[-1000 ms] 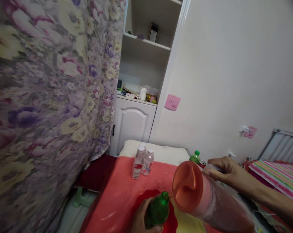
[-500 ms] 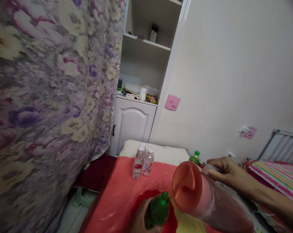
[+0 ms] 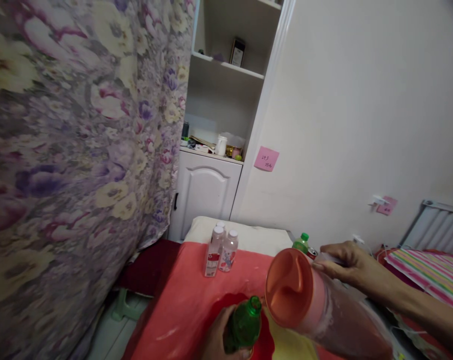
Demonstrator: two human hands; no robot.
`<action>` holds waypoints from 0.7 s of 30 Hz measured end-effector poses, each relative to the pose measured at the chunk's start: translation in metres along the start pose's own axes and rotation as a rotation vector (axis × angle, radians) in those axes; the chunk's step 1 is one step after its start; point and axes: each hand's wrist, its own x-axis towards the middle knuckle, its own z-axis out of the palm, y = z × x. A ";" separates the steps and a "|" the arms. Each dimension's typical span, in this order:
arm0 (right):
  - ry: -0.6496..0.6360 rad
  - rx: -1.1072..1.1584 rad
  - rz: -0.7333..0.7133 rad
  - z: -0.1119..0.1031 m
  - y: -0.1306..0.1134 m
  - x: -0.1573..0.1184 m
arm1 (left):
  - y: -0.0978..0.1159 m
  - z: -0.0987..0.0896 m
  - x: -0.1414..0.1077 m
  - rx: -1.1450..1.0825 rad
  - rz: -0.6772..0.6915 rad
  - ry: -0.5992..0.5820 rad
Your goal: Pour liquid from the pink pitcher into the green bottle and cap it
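My left hand (image 3: pixel 219 334) is wrapped round a green bottle (image 3: pixel 245 325) with an uncapped mouth, over a red container (image 3: pixel 267 336) at the bottom of the view. To the right, my right hand (image 3: pixel 344 261) is closed on the handle of a large pitcher (image 3: pixel 346 320) with an orange-pink top. The pitcher lies tilted on its side, its rim facing left, close beside the bottle's mouth. Reddish-brown contents show through its wall.
Three clear bottles with white caps (image 3: pixel 214 252) stand on the red-covered table (image 3: pixel 174 300). Behind the pitcher are a green-capped bottle (image 3: pixel 300 243) and a can (image 3: pixel 312 253). Something yellow (image 3: pixel 290 342) lies under the pitcher. A floral curtain (image 3: pixel 80 150) hangs left.
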 end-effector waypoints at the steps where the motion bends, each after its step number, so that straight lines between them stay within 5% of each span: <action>1: 0.000 -0.001 -0.004 0.000 0.000 0.000 | -0.002 0.000 0.000 -0.005 0.016 0.003; 21: 0.009 0.009 0.008 0.002 -0.001 -0.002 | -0.004 -0.001 -0.001 -0.018 0.016 0.036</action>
